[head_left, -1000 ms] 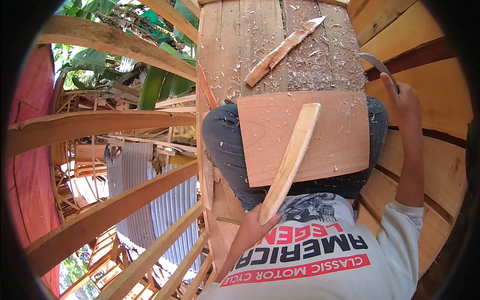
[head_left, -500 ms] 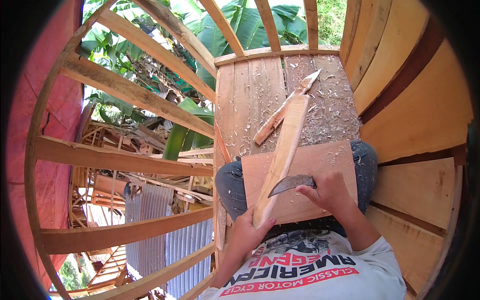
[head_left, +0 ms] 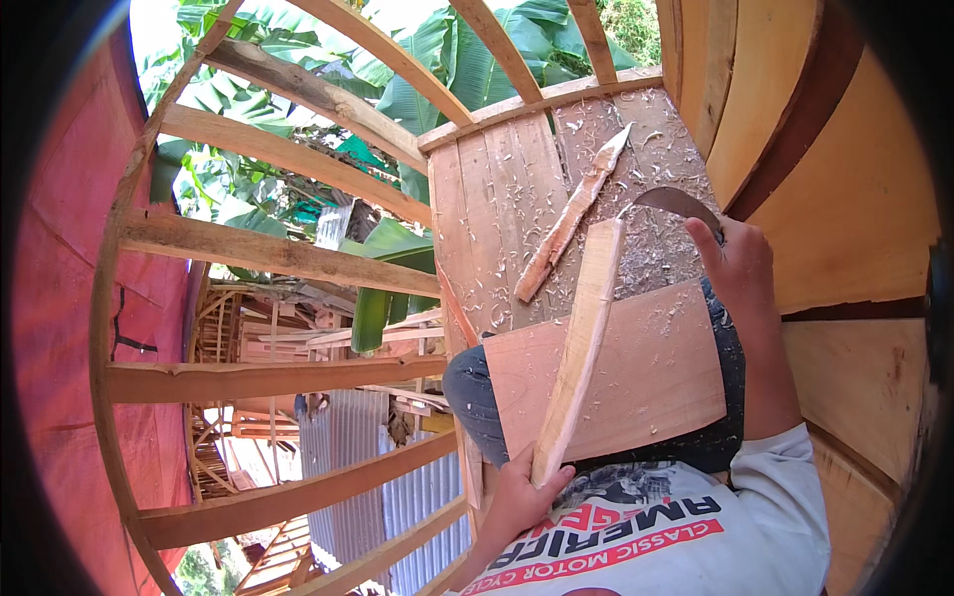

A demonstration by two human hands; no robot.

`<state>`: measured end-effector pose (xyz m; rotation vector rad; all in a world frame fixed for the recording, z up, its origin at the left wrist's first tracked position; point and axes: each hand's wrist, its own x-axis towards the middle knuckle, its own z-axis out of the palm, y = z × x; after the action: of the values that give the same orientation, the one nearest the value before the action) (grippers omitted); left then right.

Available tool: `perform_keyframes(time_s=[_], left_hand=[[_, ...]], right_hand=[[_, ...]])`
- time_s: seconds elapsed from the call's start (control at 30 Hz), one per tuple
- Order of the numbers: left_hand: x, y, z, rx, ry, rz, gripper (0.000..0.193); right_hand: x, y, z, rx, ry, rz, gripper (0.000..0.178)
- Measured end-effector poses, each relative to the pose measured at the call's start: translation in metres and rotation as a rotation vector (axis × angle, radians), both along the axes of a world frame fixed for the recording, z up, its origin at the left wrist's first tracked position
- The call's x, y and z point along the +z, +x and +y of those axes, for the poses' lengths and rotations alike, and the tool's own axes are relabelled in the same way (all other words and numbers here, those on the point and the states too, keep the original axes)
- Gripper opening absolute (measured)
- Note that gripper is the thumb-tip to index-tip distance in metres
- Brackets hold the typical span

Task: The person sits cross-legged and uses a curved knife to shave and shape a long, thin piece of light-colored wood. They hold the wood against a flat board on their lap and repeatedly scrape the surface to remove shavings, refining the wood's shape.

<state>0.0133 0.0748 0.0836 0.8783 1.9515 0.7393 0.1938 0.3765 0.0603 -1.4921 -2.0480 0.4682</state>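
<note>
My left hand (head_left: 529, 494) grips the near end of a pale wooden stick (head_left: 578, 348), which slants up and away across a flat board (head_left: 651, 368) on my lap. In my right hand (head_left: 740, 260) is a curved knife (head_left: 678, 203), held by its handle. Its dark blade points left, just beyond the far end of the stick, with a small curl of wood near the tip. Beyond the stick, a rougher piece of wood (head_left: 571, 223) with a pointed end lies on the plank floor.
Wood shavings cover the plank floor (head_left: 477, 209). Wooden slats (head_left: 288, 377) form an open railing on the left, with banana leaves and corrugated sheets outside. Wooden panels (head_left: 850, 219) make a wall close by my right arm. A red tarp (head_left: 89, 328) hangs far left.
My right hand has moved the knife away from me, from near the stick's lower part to beyond its far end. The stick has tilted more upright, still in my left hand.
</note>
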Motion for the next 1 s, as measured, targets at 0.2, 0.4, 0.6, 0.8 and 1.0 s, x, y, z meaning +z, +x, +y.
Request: perform_keyframes(time_s=[0.2,0.4,0.6,0.8,1.0], left_hand=[[0.002,-0.017,0.021,0.079,-0.077,-0.161,0.054],[-0.001,-0.012,0.029,0.033,0.002,-0.092,0.057],[0.003,-0.007,0.022,0.01,-0.048,-0.107,0.057],[-0.007,-0.017,0.013,0.012,-0.037,-0.317,0.046],[-0.019,-0.026,0.014,0.019,-0.01,-0.585,0.028]], right_hand=[[-0.005,-0.034,-0.075,0.461,0.001,0.143,0.064],[-0.007,-0.034,-0.067,0.406,0.137,0.088,0.065],[-0.021,-0.031,-0.041,0.212,0.146,0.034,0.068],[-0.018,-0.033,-0.045,0.228,0.086,-0.009,0.067],[-0.014,-0.045,-0.089,0.465,-0.031,0.106,0.065]])
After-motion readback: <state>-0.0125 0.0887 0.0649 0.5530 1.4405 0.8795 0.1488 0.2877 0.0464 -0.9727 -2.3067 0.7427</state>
